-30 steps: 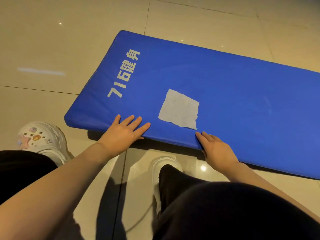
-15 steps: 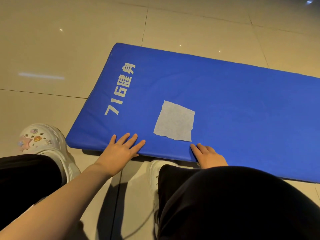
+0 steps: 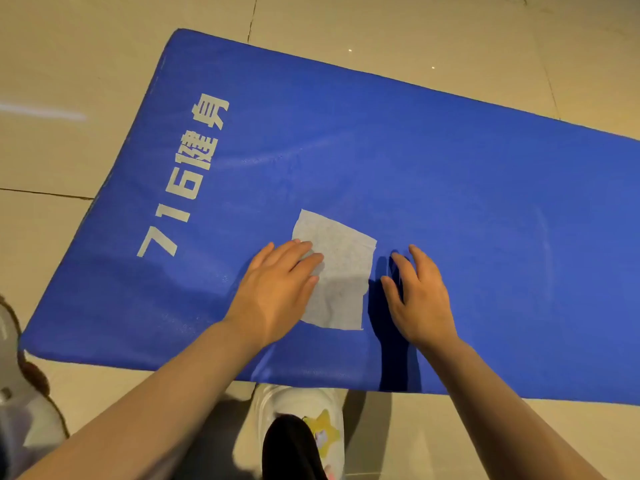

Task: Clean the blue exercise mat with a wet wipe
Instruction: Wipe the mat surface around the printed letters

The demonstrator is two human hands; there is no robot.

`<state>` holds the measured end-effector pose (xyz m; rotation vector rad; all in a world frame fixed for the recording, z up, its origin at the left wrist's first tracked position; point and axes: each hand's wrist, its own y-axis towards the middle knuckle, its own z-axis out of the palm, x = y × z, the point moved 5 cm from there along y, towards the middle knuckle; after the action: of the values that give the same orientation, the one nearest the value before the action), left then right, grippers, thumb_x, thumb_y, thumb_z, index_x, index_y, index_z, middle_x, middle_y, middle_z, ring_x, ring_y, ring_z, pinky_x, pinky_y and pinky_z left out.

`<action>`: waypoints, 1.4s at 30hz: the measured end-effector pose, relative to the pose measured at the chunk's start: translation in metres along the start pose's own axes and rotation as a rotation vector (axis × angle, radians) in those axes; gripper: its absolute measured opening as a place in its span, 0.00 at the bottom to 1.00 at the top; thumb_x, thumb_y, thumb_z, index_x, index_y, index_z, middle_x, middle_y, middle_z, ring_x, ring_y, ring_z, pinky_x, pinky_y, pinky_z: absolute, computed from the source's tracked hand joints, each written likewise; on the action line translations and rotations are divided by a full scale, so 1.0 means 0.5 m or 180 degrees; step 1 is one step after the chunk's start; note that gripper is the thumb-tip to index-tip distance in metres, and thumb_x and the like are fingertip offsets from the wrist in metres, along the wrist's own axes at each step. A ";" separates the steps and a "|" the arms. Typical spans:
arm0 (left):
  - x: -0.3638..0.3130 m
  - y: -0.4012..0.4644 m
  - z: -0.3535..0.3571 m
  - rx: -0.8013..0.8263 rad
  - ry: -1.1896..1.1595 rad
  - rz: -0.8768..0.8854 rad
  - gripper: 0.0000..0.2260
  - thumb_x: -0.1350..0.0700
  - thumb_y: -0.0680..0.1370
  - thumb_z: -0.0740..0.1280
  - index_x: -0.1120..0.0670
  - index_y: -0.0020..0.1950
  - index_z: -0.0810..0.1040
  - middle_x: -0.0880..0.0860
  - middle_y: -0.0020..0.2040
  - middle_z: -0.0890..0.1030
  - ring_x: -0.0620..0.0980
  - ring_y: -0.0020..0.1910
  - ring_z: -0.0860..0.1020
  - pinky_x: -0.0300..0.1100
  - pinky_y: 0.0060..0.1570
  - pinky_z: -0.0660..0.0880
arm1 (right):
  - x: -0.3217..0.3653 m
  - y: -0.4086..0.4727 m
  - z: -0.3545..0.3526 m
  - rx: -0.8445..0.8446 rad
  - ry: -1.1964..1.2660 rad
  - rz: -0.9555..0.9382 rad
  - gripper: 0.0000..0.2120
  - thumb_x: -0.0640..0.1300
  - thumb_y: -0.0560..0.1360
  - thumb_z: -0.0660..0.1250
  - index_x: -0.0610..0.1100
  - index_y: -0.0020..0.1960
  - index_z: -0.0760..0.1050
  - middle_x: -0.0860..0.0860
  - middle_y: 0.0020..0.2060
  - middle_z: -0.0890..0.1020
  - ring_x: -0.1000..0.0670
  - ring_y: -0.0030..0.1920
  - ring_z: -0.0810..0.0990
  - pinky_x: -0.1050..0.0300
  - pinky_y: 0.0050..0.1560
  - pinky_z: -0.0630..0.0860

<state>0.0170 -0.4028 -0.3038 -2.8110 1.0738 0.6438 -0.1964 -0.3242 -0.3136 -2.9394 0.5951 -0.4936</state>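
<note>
A blue exercise mat (image 3: pixel 450 174) with pale printed lettering lies flat on the tiled floor. A pale wet wipe (image 3: pixel 341 271) is spread flat on it near the front edge. My left hand (image 3: pixel 277 289) lies over the wipe's left side, fingers straight, fingertips on the wipe. My right hand (image 3: pixel 420 296) is just to the right of the wipe over the bare mat, fingers relaxed and slightly spread, holding nothing. I cannot tell whether it touches the mat.
Beige floor tiles (image 3: pixel 52 150) surround the mat. My white shoe (image 3: pixel 301 417) with a star charm and a black trouser leg stand just before the mat's front edge. Another shoe (image 3: pixel 14 393) shows at the lower left.
Both hands left the mat's front edge and moved forward onto the mat. The left now lies on the wipe, the right beside it. The view has shifted closer over the mat.
</note>
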 end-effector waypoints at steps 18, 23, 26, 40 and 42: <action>0.387 0.128 0.001 -0.0010 0.0725 -0.2193 0.29 0.40 0.81 0.46 0.48 0.81 0.57 0.53 0.81 0.55 0.55 0.80 0.53 0.59 0.75 0.46 | -0.070 0.198 0.085 -0.1112 -0.0062 0.1367 0.31 0.56 0.77 0.47 0.46 0.76 0.63 0.44 0.77 0.60 0.43 0.77 0.56 0.36 0.74 0.47; 0.350 0.181 0.034 -0.0089 0.0666 -0.2864 0.29 0.43 0.83 0.42 0.54 0.82 0.48 0.57 0.82 0.47 0.59 0.80 0.45 0.62 0.75 0.40 | -0.067 0.195 0.079 -0.1158 -0.0110 0.1359 0.30 0.56 0.77 0.48 0.46 0.76 0.62 0.44 0.77 0.61 0.43 0.77 0.56 0.35 0.74 0.47; 0.252 0.222 0.093 -0.0040 0.0862 -0.2176 0.31 0.43 0.81 0.42 0.57 0.80 0.55 0.61 0.80 0.55 0.63 0.79 0.53 0.66 0.73 0.45 | -0.064 0.197 0.081 -0.1124 -0.0104 0.1345 0.30 0.55 0.77 0.47 0.46 0.76 0.62 0.45 0.77 0.60 0.45 0.78 0.54 0.36 0.75 0.45; 0.393 0.028 -0.006 0.0127 0.0793 -0.2158 0.33 0.34 0.78 0.46 0.48 0.80 0.59 0.54 0.80 0.57 0.58 0.79 0.55 0.58 0.74 0.49 | -0.058 0.196 0.078 -0.1106 -0.0053 0.1360 0.29 0.55 0.77 0.47 0.46 0.75 0.62 0.45 0.77 0.60 0.45 0.77 0.55 0.36 0.74 0.46; 0.432 -0.029 -0.046 0.0118 0.0702 -0.2670 0.36 0.34 0.78 0.44 0.51 0.81 0.57 0.57 0.81 0.55 0.60 0.79 0.53 0.61 0.74 0.52 | -0.059 0.198 0.078 -0.1095 -0.0035 0.1374 0.29 0.55 0.77 0.47 0.46 0.75 0.63 0.45 0.77 0.60 0.45 0.77 0.55 0.36 0.74 0.46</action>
<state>0.1791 -0.5314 -0.3712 -2.9437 -0.1406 0.2161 -0.2448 -0.4022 -0.3749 -2.9701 1.3945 -0.3533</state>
